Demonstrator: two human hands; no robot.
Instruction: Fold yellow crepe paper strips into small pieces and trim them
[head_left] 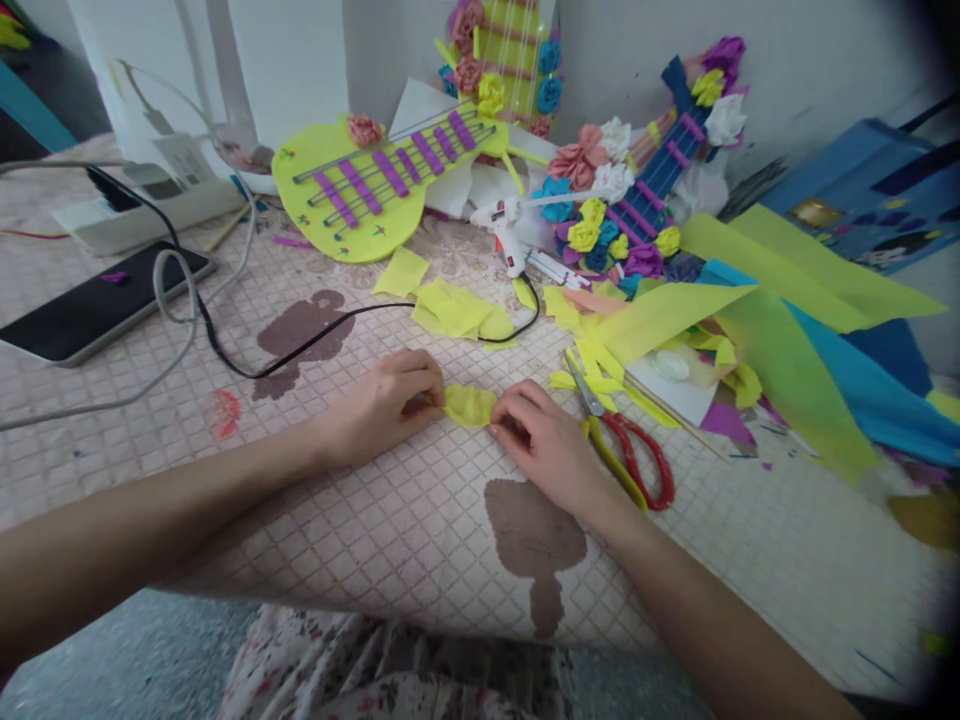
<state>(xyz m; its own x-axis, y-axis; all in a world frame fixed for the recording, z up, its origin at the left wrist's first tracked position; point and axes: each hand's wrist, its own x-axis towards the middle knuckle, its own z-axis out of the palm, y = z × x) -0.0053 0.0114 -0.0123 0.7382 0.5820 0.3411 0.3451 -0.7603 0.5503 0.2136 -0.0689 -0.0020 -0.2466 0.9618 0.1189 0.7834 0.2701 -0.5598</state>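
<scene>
Between my hands stretches a small piece of yellow crepe paper (470, 406), crinkled along its length. My left hand (397, 395) pinches its left end, and my right hand (536, 430) pinches the right end. Just above the bedspread, both hands are closed with fingertips pressed together. Right of my right hand lies a pair of scissors (637, 455) with red and yellow handles. Beyond the hands, several cut yellow paper pieces (454, 308) lie in a loose pile, a black cord passing by them.
A white glue gun (510, 240) stands behind the pile. Behind it are a yellow paper guitar (360, 190) and a blue one with paper flowers (652, 185). Crepe strips (802, 370) and scraps spread at right. A phone (105, 300), cables and a power strip (150, 210) occupy the left.
</scene>
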